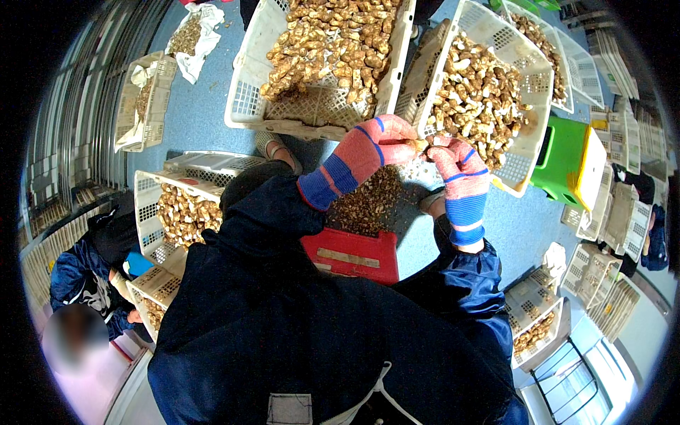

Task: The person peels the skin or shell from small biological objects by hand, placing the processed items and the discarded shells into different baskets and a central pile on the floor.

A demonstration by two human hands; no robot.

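Both hands wear pink and blue striped knit gloves and nearly meet at the near ends of two crates. My left hand (383,139) pinches a small brown and cream mushroom (418,145) between thumb and fingers. At the mushroom's right side is my right hand (456,158), its fingertips bent around something small and dark; what it is cannot be told. Ahead of me a large white plastic crate (308,129) holds many brown mushrooms (340,42), with part of its floor bare. To the right, a second white crate (537,101) holds mushrooms with pale cut faces (473,101).
Brown scraps (366,204) lie on the blue floor beside a red plastic stool (356,255). A green and yellow bin (563,159) stands at right. Further mushroom crates (151,212) are at left, near a seated co-worker (95,265). A white sack (199,58) holds scraps.
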